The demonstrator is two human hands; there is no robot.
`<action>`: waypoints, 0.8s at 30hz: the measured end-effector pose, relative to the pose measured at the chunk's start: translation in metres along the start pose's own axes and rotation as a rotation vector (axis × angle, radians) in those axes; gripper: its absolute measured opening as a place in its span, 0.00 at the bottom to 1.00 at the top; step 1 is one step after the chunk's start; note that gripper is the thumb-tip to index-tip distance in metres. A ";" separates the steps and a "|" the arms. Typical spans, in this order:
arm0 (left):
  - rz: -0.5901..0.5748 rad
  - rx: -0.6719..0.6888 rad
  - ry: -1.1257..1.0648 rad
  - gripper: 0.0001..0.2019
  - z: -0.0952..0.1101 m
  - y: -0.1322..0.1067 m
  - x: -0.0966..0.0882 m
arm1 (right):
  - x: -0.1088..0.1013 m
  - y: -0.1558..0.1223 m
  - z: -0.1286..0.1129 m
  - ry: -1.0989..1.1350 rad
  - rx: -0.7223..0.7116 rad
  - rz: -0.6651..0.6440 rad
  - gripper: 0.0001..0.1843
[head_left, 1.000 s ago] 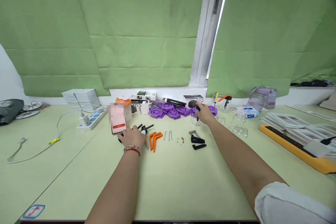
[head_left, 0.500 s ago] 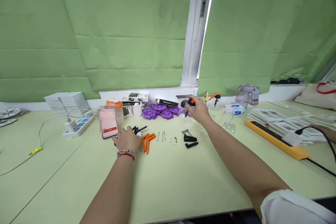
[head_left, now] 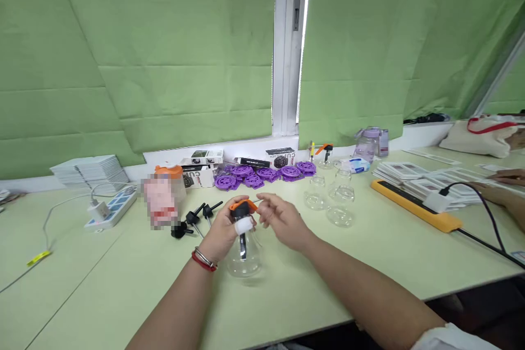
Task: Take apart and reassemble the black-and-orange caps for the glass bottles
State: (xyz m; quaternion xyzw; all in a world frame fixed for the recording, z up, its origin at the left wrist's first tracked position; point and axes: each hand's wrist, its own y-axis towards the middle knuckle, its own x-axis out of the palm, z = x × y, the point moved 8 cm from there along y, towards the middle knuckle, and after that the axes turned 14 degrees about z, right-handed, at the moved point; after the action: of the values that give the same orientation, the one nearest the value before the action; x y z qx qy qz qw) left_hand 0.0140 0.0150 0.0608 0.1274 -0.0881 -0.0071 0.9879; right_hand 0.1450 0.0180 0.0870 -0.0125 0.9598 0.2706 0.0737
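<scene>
A clear spray bottle [head_left: 245, 265] with a black head, a white part and an orange lever [head_left: 241, 206] stands near the middle of the table. My left hand [head_left: 223, 232] is wrapped round its head. Close against the lever, my right hand [head_left: 283, 221] is pinched on a thin metal pin [head_left: 258, 200], partly hidden by the fingers. Black spray heads with tubes [head_left: 192, 217] lie to the left of my left hand. My hands and the bottle cover part of the table behind them.
Several purple wheel-like parts [head_left: 254, 180] and boxes [head_left: 200, 176] line the wall. Clear bottles [head_left: 315, 199] stand right of centre; another with an orange lever [head_left: 326, 156] is behind. A yellow power strip [head_left: 414, 208] lies right, near another person's hands [head_left: 500, 197].
My hands have come together at the spray bottle, which now stands in front of me. Before, my left hand was over the black parts and my right hand held a black-and-orange piece farther back.
</scene>
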 end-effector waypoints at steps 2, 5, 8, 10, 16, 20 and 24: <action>0.032 -0.035 -0.126 0.23 -0.001 0.004 -0.006 | -0.025 0.013 0.027 0.033 0.161 0.224 0.18; 0.002 -0.086 -0.224 0.19 -0.004 0.005 -0.002 | -0.038 0.023 0.066 0.088 0.381 0.310 0.24; -0.064 -0.134 -0.237 0.17 -0.008 0.001 0.008 | -0.026 0.022 0.091 0.266 0.563 0.199 0.24; -0.090 -0.169 -0.235 0.15 -0.012 -0.001 0.013 | -0.022 0.020 0.097 0.353 0.610 0.189 0.23; -0.070 -0.262 -0.246 0.12 -0.027 0.002 0.006 | -0.014 0.016 0.106 0.416 0.659 0.146 0.21; -0.077 -0.296 -0.285 0.11 -0.034 0.006 0.002 | -0.016 0.018 0.110 0.398 0.603 0.150 0.20; -0.052 -0.315 -0.307 0.10 -0.038 0.008 -0.002 | -0.016 0.021 0.109 0.369 0.531 0.161 0.20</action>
State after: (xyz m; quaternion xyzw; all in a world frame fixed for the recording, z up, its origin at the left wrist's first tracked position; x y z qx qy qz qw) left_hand 0.0187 0.0323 0.0260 -0.0288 -0.2322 -0.0654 0.9700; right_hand 0.1745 0.0922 0.0081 0.0344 0.9919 0.0092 -0.1222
